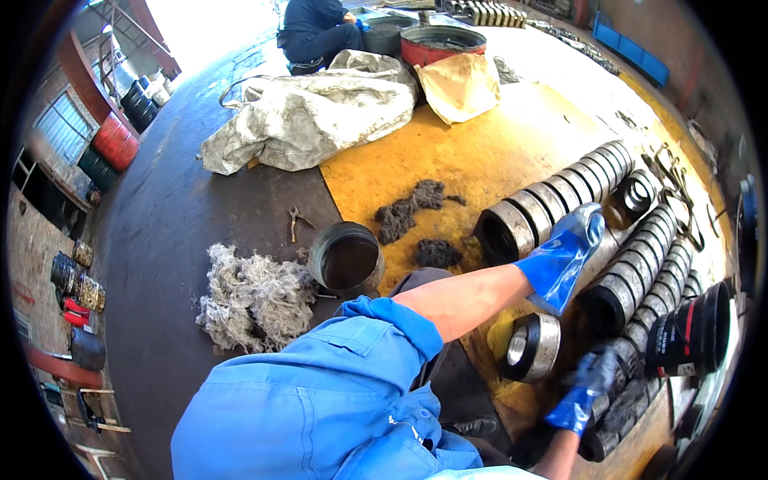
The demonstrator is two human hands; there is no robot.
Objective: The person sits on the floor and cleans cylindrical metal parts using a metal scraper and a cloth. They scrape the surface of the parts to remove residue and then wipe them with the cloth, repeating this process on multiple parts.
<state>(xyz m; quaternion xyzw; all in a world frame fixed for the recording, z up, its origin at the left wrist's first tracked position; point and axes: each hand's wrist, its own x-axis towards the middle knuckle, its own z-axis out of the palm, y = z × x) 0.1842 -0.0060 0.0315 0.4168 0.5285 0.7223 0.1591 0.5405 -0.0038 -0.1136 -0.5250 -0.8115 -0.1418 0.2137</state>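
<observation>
**Reaching across rows of metal rings on a yellow floor**

Reaching forward, the left hand (565, 258) in a blue glove is laid with fingers loosely spread over the end of a row of grey metal rings (560, 196), touching it near the open front ring; nothing is seen gripped in it. The bare forearm is extended from a rolled blue sleeve (384, 320). The right hand (588, 388), also gloved in blue, is set lower down among dark, greasy rings (632, 400); its fingers are blurred, so it cannot be told whether anything is clasped.

A single loose ring (532, 346) is stood on edge between the two hands, just beside the left wrist. A second row of rings (640, 264) is laid parallel to the first, and a black canister with a red band (696, 332) is lying to its right.

A small metal pot (346, 256) is placed beside a heap of pale cotton waste (252, 300), with clumps of dark waste (412, 208) close by on the yellow floor (480, 152). Farther off, a grey sack (320, 112) is spread, and another person in dark clothes (316, 32) is crouched by a red drum (440, 44).
</observation>
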